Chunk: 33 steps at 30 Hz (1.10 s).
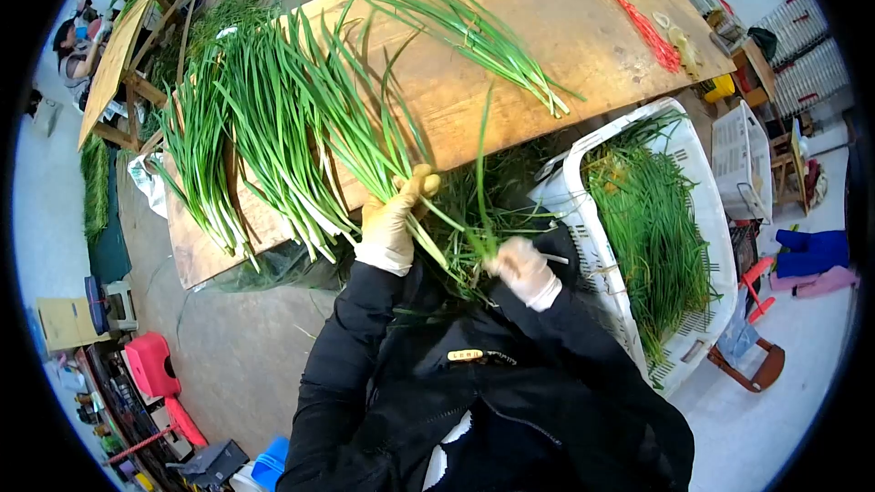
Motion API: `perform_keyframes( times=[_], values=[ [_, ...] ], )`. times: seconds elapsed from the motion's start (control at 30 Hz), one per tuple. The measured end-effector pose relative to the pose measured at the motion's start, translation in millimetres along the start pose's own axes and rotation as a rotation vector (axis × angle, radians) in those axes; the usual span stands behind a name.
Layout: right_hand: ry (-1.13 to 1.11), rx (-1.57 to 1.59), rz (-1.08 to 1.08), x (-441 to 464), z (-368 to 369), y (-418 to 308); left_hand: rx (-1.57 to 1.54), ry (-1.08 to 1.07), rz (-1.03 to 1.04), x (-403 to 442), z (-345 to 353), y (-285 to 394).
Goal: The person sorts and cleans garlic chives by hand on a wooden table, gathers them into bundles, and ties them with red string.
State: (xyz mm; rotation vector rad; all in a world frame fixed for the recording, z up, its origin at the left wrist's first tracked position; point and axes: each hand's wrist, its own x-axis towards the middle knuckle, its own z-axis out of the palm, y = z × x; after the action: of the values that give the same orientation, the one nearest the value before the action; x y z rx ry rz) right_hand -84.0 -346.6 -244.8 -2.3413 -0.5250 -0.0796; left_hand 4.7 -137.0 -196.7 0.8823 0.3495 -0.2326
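Observation:
My left hand [394, 221], in a pale glove, is closed around a bunch of long green stalks [360, 141] whose pale ends point down toward my lap. To its right, my right hand [526, 271], also gloved and slightly blurred, has its fingers closed near a loose green leaf [483, 182]; what they hold is too smeared to make out. Bundles of the same green stalks [273, 118] lie side by side on the left part of the wooden table [437, 118]. A smaller bundle [474, 32] rests near the table's middle.
Right of me stands a white crate [583, 210] holding green stalks. Red ties [638, 23] lie at the table's far right. Loose greens hang below the front edge. Another person [77, 50] is at the far left, beside another wooden table [118, 64].

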Motion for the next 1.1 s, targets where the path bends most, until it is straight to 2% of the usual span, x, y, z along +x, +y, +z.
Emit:
perform_keyframes(
  times=[0.03, 0.07, 0.13, 0.17, 0.2, 0.23, 0.3, 0.33, 0.4, 0.43, 0.47, 0.5, 0.53, 0.57, 0.6, 0.67, 0.7, 0.77, 0.8, 0.83, 0.87, 0.93, 0.97, 1.0, 1.03, 1.1],
  values=[
    [-0.332, -0.188, 0.101, -20.3, 11.8, 13.6, -0.047, -0.059, 0.008, 1.6, 0.5, 4.5],
    [-0.636, -0.164, 0.269, -32.2, 20.9, 25.6, -0.095, -0.118, 0.015, 2.5, 1.1, 8.5],
    [-0.889, -0.099, 0.258, -23.6, 6.7, 29.1, -0.072, -0.160, 0.037, 4.4, 5.3, 20.4],
    [-0.818, -0.161, 0.244, -15.7, 3.4, 42.1, -0.066, -0.187, 0.062, 5.9, 4.4, 27.9],
    [-0.620, -0.154, 0.205, 7.5, -22.2, 32.9, -0.058, -0.212, 0.086, 7.4, 2.1, 35.6],
    [-0.377, -0.113, 0.248, 25.1, -32.9, 43.7, 0.032, -0.071, 0.168, 10.4, -0.5, 42.9],
    [0.027, -0.071, 0.354, 79.6, -76.1, 31.0, 0.196, 0.010, 0.294, 13.3, -6.7, 63.3],
    [0.134, -0.169, 0.328, 105.9, -95.2, 28.2, 0.289, 0.072, 0.390, 12.8, -5.4, 72.3],
    [0.281, -0.474, 0.332, 147.6, -115.5, 39.8, 0.402, 0.152, 0.454, 22.6, -17.1, 78.2],
    [0.267, -0.624, 0.321, 162.6, -119.6, 47.9, 0.534, 0.191, 0.355, 14.4, -15.5, 89.3],
    [0.251, -0.774, 0.308, 175.9, -119.5, 58.0, 0.755, 0.273, 0.526, 21.5, -26.8, 85.4],
    [0.096, -0.851, 0.366, 187.7, -115.0, 69.2, 0.776, 0.303, 0.601, 25.7, -37.0, 79.9],
    [0.059, -0.877, 0.369, 191.7, -108.4, 74.8, 0.798, 0.335, 0.675, 28.3, -45.7, 74.5],
    [0.071, -0.875, 0.353, 194.6, -107.4, 81.9, 1.372, 0.562, 0.924, 31.5, -51.3, 71.0],
    [0.084, -0.874, 0.336, 197.6, -107.8, 86.5, 1.464, 0.508, 1.250, 16.2, -33.1, 75.7],
    [0.116, -0.839, 0.330, 192.2, -113.6, 66.6, 1.389, 0.313, 1.400, 13.3, -7.2, 85.1],
    [0.145, -0.801, 0.328, 186.1, -115.4, 55.5, 1.393, 0.177, 1.400, 26.8, -5.5, 85.0],
    [-0.116, -0.696, 0.376, 174.0, -120.8, 40.2, 1.490, -0.098, 1.234, 45.9, 0.5, 75.2],
    [-0.286, -0.685, 0.433, 172.7, -125.4, 32.9, 1.487, -0.195, 0.825, 50.0, 20.8, 73.3],
    [-0.198, -0.719, 0.317, 173.4, -124.0, 37.8, 1.753, -0.144, 0.755, 57.2, 33.0, 60.3],
    [-0.195, -0.720, 0.316, 179.0, -123.9, 42.2, 1.795, -0.168, 0.690, 60.8, 41.0, 47.6],
    [0.138, -0.555, 0.070, 204.8, -124.1, 40.3, 1.926, -0.158, 0.691, 54.3, 58.4, 30.2],
    [0.181, -0.496, -0.003, 221.1, -119.5, 44.0, 1.940, -0.162, 0.730, 51.0, 59.4, 25.5],
    [0.212, -0.574, -0.037, 238.3, -115.7, 47.0, 1.953, -0.165, 0.768, 46.5, 56.8, 20.7],
    [0.240, -0.620, -0.098, 261.0, -109.0, 61.4, 1.897, -0.114, 0.888, 40.6, 49.5, 15.9],
    [0.272, -0.663, -0.169, 289.7, -96.1, 83.4, 1.927, -0.127, 0.828, 15.4, 37.4, 15.2]
  ],
)
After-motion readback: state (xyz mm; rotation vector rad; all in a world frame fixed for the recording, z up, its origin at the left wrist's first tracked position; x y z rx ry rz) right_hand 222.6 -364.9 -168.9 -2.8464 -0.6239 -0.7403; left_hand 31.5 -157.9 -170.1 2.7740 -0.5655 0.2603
